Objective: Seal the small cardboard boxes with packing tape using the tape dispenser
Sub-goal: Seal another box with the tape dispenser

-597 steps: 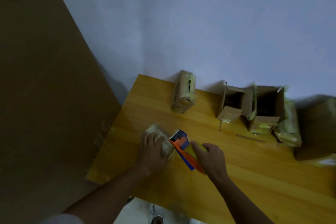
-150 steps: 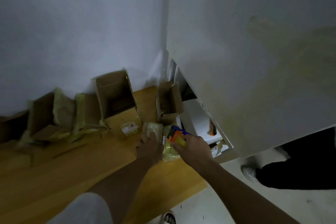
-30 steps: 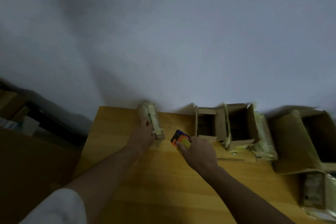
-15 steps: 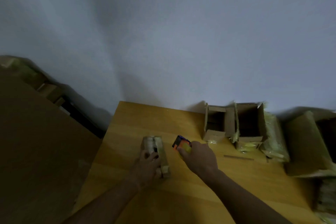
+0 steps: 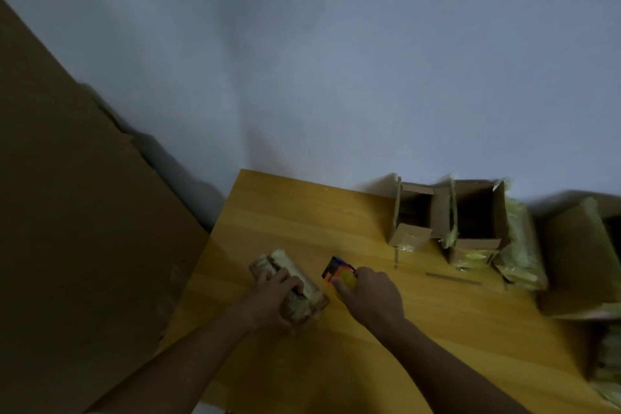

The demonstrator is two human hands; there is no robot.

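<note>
On the wooden table [image 5: 302, 212], the left hand [image 5: 274, 296] is closed around a small box [image 5: 292, 282] already wrapped in tape, while the right hand [image 5: 373, 296] grips the tape dispenser [image 5: 336, 270] just beside it. Two open boxes [image 5: 450, 215] by the wall (flaps up, seemingly unsealed) remain.

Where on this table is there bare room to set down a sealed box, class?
Free: the far left corner of the table, between the wall and the taped box under the left hand; also the near strip between the forearms. Crowded: the open boxes along the back right.
</note>
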